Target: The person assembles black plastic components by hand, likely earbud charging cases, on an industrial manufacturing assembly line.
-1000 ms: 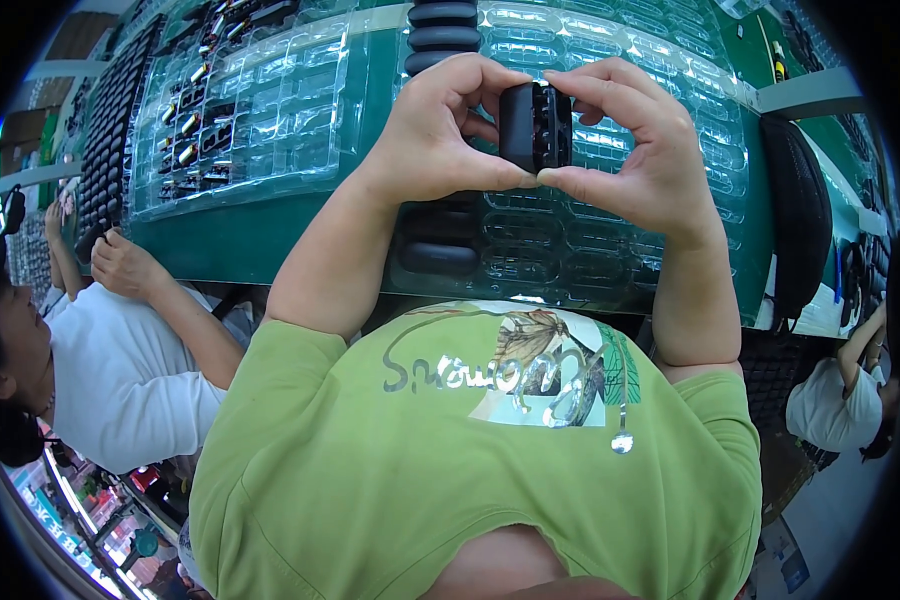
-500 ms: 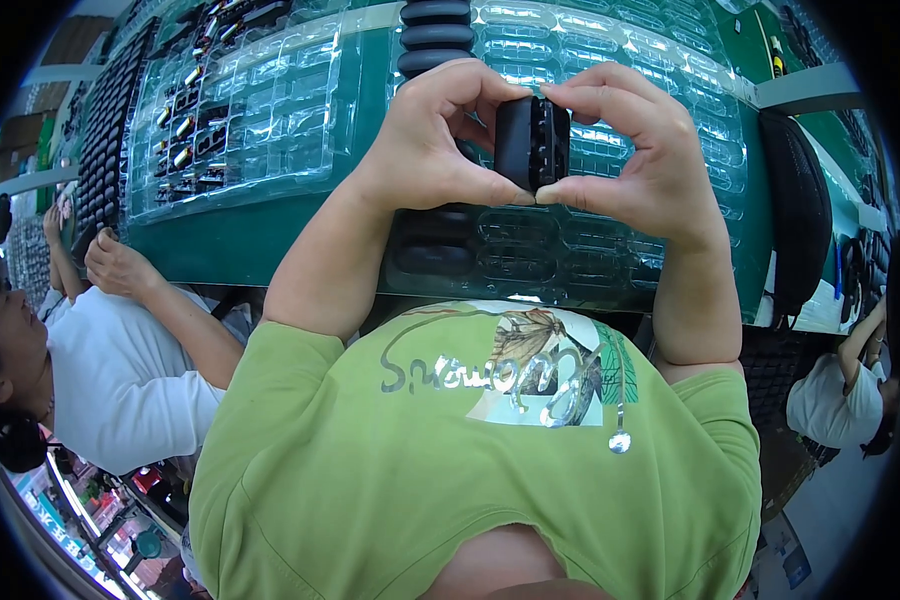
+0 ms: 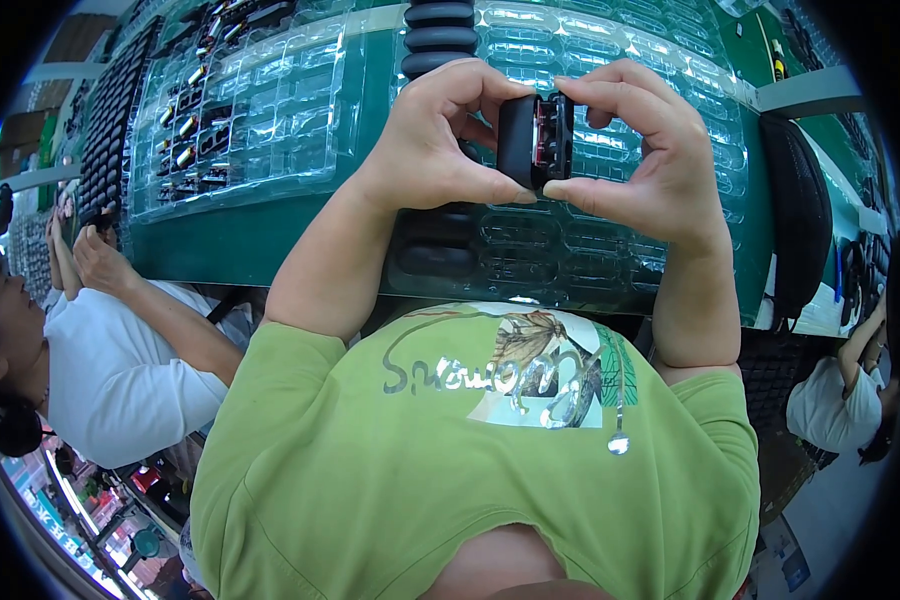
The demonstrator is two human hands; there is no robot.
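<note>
Hands (image 3: 425,150) on black case (image 3: 515,140), more red visible inside now

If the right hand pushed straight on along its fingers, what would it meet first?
The black case, which the right hand appears to touch at its edge; beyond it lies the left hand, though depth is hard to judge.
</note>
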